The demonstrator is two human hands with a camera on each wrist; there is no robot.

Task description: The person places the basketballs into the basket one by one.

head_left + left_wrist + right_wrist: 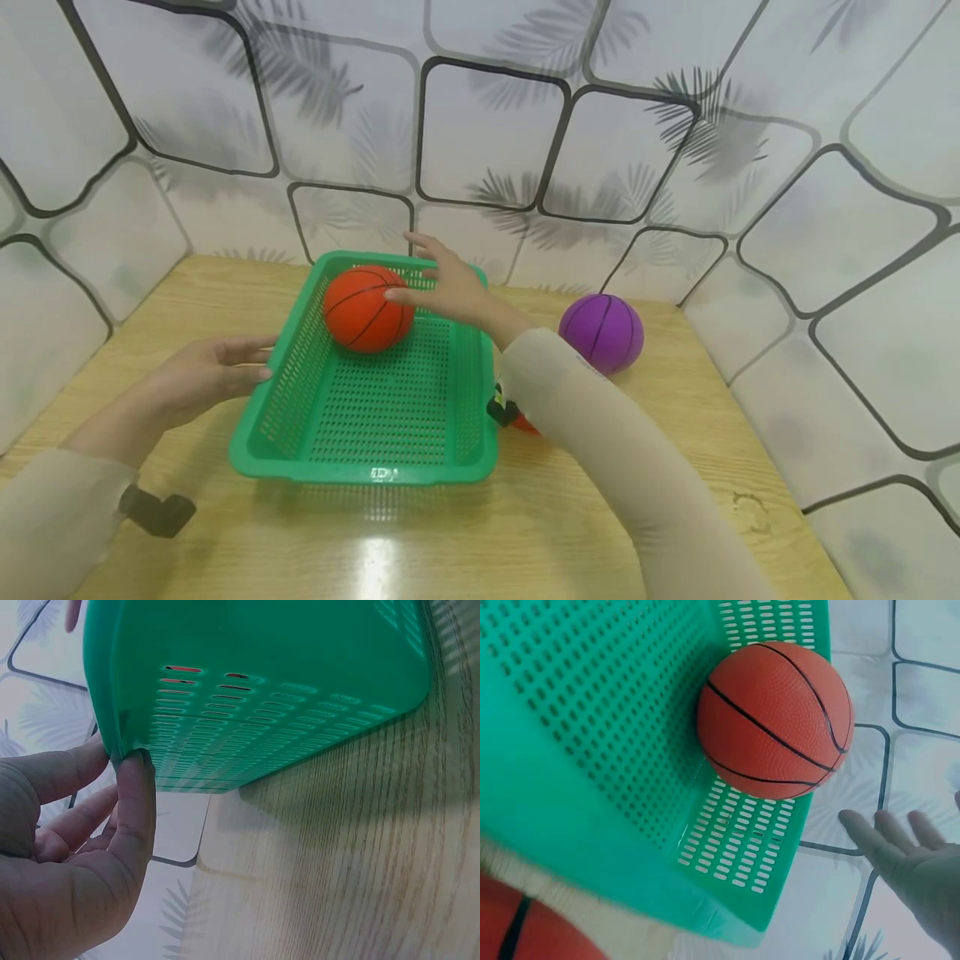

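Note:
A green plastic basket with slotted walls stands on the table. My left hand pinches its left rim between thumb and finger, as the left wrist view shows at the hand. An orange-red basketball lies inside, in the far left corner. Above the basket's far side my right hand is spread with nothing in it. From the right wrist view, that hand is apart from the ball.
A purple ball sits on the table right of the basket. Another orange ball is beside the basket's right wall, mostly hidden by my right sleeve. Patterned wall covering encloses the wooden table at the back and sides.

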